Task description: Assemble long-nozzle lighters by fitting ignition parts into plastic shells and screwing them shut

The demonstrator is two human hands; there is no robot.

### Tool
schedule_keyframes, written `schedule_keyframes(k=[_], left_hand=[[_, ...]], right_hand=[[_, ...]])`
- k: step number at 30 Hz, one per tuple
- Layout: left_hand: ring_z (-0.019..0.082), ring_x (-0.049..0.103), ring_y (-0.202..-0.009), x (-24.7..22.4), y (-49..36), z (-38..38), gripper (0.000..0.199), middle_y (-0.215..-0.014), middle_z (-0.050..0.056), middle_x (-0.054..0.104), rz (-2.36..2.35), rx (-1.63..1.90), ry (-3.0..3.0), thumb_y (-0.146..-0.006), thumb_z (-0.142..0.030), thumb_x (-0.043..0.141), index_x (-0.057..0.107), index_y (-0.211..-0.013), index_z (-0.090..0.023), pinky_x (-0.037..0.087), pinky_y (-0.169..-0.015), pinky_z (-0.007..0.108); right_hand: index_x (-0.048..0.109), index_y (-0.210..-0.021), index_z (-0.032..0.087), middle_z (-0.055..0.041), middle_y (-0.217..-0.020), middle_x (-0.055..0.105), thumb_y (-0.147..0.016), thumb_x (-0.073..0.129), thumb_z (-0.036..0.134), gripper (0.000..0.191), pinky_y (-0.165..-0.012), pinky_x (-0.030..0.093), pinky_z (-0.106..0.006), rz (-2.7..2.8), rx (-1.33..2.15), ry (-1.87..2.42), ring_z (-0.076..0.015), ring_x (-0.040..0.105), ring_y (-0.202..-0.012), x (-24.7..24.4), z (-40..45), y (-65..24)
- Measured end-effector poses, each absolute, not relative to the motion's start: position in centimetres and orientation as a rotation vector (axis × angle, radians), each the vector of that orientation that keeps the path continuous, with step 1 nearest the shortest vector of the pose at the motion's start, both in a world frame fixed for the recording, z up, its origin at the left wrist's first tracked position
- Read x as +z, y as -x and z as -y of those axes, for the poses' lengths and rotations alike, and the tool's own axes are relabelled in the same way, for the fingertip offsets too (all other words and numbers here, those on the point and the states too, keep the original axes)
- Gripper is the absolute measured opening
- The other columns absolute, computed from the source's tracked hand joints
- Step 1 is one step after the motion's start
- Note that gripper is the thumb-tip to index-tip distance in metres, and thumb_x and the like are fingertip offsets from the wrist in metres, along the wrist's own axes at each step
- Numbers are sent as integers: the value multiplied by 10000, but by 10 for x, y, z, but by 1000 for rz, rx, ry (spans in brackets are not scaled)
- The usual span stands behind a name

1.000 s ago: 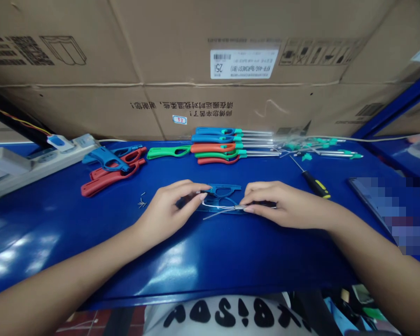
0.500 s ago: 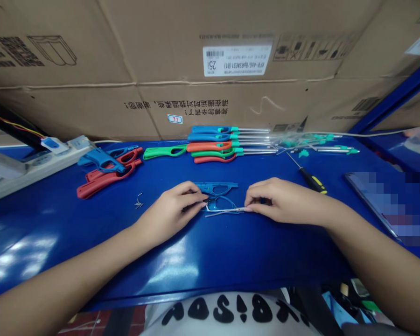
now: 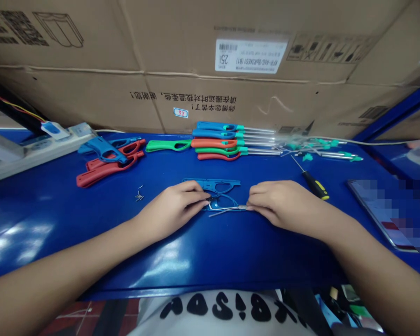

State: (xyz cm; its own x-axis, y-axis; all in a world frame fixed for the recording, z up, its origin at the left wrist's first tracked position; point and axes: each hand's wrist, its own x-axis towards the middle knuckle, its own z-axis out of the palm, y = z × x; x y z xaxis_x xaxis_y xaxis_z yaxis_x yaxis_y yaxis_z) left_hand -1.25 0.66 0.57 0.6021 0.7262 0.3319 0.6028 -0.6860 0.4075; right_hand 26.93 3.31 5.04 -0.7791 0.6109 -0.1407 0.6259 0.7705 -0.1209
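Two blue plastic lighter shell halves lie on the table in front of me. The upper shell half (image 3: 210, 183) lies just beyond the lower shell half (image 3: 233, 200). My left hand (image 3: 180, 203) is pinched at the left part of the lower one, its fingertips on a small black part (image 3: 213, 198). My right hand (image 3: 283, 200) is closed, pinching the end of a thin pale wire (image 3: 227, 208) at the shell's right end. A second thin strand (image 3: 217, 214) slants below it. My fingers hide the left end of the lower half.
Assembled lighters (image 3: 217, 142) with metal tubes are stacked at the back. Red handles (image 3: 101, 171) and blue ones lie left, by a power strip (image 3: 56, 144). Small screws (image 3: 139, 197), a screwdriver (image 3: 313, 182) and a phone (image 3: 381, 210) surround my hands. A cardboard box (image 3: 182, 84) stands behind.
My view has shifted slightly. My right hand has turned a little, its fingers closing more tightly around the wire's end. My left hand keeps its pinch in the same place.
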Motion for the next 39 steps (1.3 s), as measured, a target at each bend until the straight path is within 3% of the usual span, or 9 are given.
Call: schedule_keyframes(k=[7, 15, 22, 29, 35, 39], left_hand=[[184, 689, -887, 7, 11, -5, 236, -991, 75, 701, -1100, 695, -2522, -1000, -231, 561, 736, -1138, -153, 573, -821, 320], [187, 696, -867, 15, 12, -4, 259, -980, 77, 711, -1165, 681, -2448, -1008, -222, 517, 743, -1123, -165, 578, -794, 320], [181, 693, -849, 14, 14, -6, 163, -942, 62, 722, -1169, 719, -2377, -970, -231, 610, 764, -996, -183, 568, -773, 308], [182, 688, -857, 10, 12, -3, 214, -943, 72, 702, -1123, 682, -2516, -1002, -226, 556, 759, -1023, -162, 569, -784, 306], [185, 677, -847, 9, 11, -2, 198, -925, 69, 684, -1131, 674, -2559, -994, -209, 567, 755, -1023, -151, 564, -784, 311], [180, 672, -845, 8, 11, -3, 198, -920, 62, 681, -1140, 690, -2532, -993, -214, 573, 748, -1070, -164, 559, -788, 307]], right_hand=[[660, -812, 169, -35, -842, 659, -976, 499, 134, 232, -616, 334, -278, -2796, -299, -1010, -156, 605, -733, 51, -33, -264], [670, -848, 168, -45, -862, 654, -992, 521, 211, 212, -720, 416, -292, -2960, -587, -1023, -172, 602, -792, 41, -45, -272], [684, -866, 174, -29, -818, 642, -946, 619, 272, 142, -636, 412, -263, -2982, -834, -1095, -145, 564, -699, 39, -47, -273], [660, -976, 181, -39, -946, 628, -943, 621, 257, 92, -638, 408, -253, -3044, -740, -1063, -124, 549, -691, 37, -43, -267], [615, -1186, 226, -72, -1183, 604, -989, 551, 312, 224, -641, 405, -265, -3174, -445, -821, -142, 600, -779, 26, -29, -252], [636, -1122, 222, -70, -1147, 623, -1040, 435, 305, 232, -596, 355, -260, -3230, -206, -722, -133, 585, -742, 13, -26, -241]])
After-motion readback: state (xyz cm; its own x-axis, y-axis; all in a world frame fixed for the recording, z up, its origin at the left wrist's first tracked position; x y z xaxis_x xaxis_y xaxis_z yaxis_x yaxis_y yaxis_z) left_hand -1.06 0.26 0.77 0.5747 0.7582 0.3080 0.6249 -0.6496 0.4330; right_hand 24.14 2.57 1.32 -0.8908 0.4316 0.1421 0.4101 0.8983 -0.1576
